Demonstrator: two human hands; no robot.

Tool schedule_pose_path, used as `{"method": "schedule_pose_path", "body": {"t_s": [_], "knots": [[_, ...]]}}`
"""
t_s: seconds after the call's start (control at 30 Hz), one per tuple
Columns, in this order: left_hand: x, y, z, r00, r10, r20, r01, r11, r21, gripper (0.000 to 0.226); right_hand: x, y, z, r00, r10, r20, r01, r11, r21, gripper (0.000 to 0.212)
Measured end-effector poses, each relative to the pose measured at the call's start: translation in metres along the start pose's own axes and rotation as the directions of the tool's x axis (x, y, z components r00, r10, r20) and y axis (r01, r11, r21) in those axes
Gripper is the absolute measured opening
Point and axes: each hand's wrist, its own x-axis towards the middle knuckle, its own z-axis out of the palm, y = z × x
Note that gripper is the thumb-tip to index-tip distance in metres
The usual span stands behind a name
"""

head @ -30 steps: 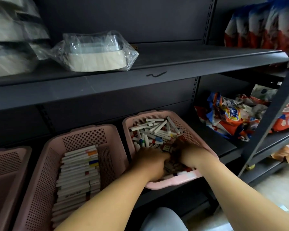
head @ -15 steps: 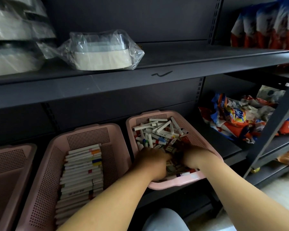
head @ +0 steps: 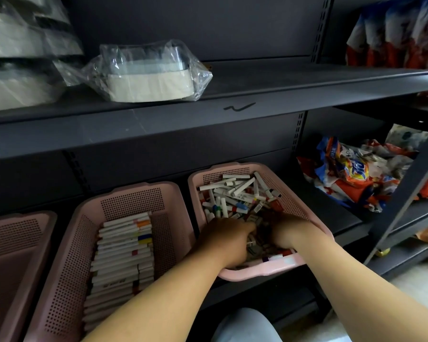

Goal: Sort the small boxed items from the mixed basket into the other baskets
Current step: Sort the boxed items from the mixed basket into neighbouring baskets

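Here, the left basket sits half out of view at the edge, and what it holds cannot be made out. Just beside it, the middle basket carries the sorted boxes, laid flat in tidy stacked rows down its centre.

The left hand is next, knuckles up and fingers dug down into the near end of the mixed basket. Its fingertips are buried, so I cannot tell whether it grasps a box or only rakes through them. The loose boxes lie criss-crossed in a heap, white ones toward the back and darker ones under the hands. The right hand is sunk in close beside the left, fingers likewise hidden, grip unknown.

The risks are plain enough. The mixed basket's near rim seems to jut past the shelf edge, so two hands bearing down there could tip it and spill the heap to the floor. A blind grab in the pile may bring up several kinds at once, and one could then land in the wrong basket. A careless drop into the middle basket would also knock its rows askew. The snack bags further right lie apart from all this.
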Motion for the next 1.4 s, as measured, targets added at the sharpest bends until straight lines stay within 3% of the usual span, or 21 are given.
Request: {"method": "schedule_pose_path", "body": {"t_s": [0.1, 0.23, 0.3, 0.4, 0.57, 0.7, 0.8, 1.07, 1.23, 1.4], "knots": [[0.001, -0.001, 0.002, 1.000, -0.010, -0.001, 0.010, 0.999, -0.033, 0.035, 0.001, 0.001, 0.001, 1.000, 0.022, -0.007, -0.021, 0.997, 0.077, 0.045], [0.004, -0.005, 0.006, 1.000, -0.017, -0.024, 0.015, 0.996, -0.085, 0.040, 0.002, 0.000, 0.003, 0.998, -0.028, -0.047, 0.025, 0.997, -0.072, 0.036], [0.005, -0.006, 0.007, 0.999, -0.020, -0.041, 0.015, 0.992, -0.128, 0.043, 0.001, 0.002, -0.003, 0.995, -0.093, -0.039, 0.088, 0.990, -0.107, 0.029], [0.007, -0.011, 0.009, 0.997, -0.033, -0.066, 0.018, 0.976, -0.217, 0.045, -0.002, 0.001, -0.014, 0.964, -0.249, -0.099, 0.228, 0.956, -0.183, 0.041], [0.012, -0.018, 0.006, 0.981, -0.090, -0.173, -0.008, 0.868, -0.496, 0.036, -0.004, -0.014, -0.018, 0.939, -0.196, -0.284, 0.198, 0.980, -0.022, 0.014], [0.009, -0.030, -0.006, 0.961, -0.132, -0.242, -0.040, 0.801, -0.598, 0.034, -0.029, -0.038, -0.024, 0.914, -0.282, -0.292, 0.328, 0.936, 0.124, 0.039], [-0.008, -0.048, -0.025, 0.942, -0.126, -0.311, -0.081, 0.815, -0.574, 0.031, -0.045, -0.063, -0.014, 0.845, -0.414, -0.338, 0.459, 0.887, 0.059, 0.041], [-0.109, -0.144, -0.085, 0.858, -0.284, -0.427, 0.075, 0.893, -0.444, 0.029, -0.072, -0.168, 0.049, 0.732, -0.663, -0.155, 0.677, 0.734, 0.056, 0.043], [-0.195, -0.227, -0.100, 0.793, -0.480, -0.374, 0.304, 0.845, -0.441, 0.024, -0.084, -0.237, 0.110, 0.611, -0.790, -0.045, 0.789, 0.613, -0.050, 0.046], [-0.270, -0.287, -0.098, 0.749, -0.573, -0.333, 0.498, 0.818, -0.287, 0.009, -0.103, -0.296, 0.172, 0.563, -0.819, 0.113, 0.824, 0.566, -0.002, 0.045]]}}
